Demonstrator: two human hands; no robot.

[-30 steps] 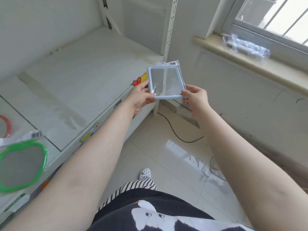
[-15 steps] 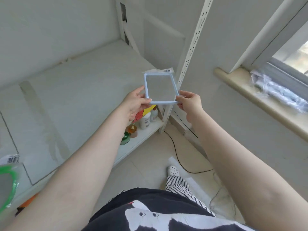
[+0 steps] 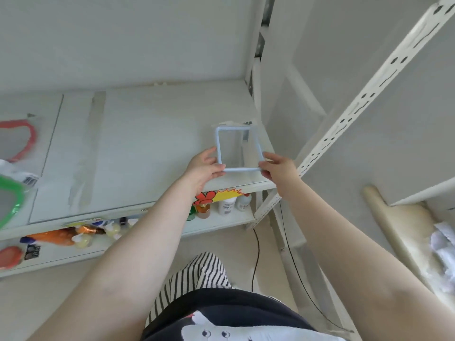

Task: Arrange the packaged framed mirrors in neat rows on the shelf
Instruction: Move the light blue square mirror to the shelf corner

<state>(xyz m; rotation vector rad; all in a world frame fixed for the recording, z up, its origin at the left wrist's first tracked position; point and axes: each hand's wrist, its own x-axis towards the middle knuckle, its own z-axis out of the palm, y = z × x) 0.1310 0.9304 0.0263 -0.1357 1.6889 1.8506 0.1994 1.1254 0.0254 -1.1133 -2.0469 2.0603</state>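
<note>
Mirrors in red (image 3: 18, 140) and green (image 3: 11, 203) frames lie in their wrappers at the shelf's (image 3: 138, 143) left edge. My left hand (image 3: 203, 168) pinches the near left corner of the blue-framed mirror (image 3: 237, 148), my right hand (image 3: 278, 169) pinches its near right corner, holding it over the shelf's front right corner.

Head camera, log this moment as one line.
stage: placing | held: blue framed mirror | left hand: gripping near-left corner | right hand: gripping near-right corner | position: over shelf right end
</note>
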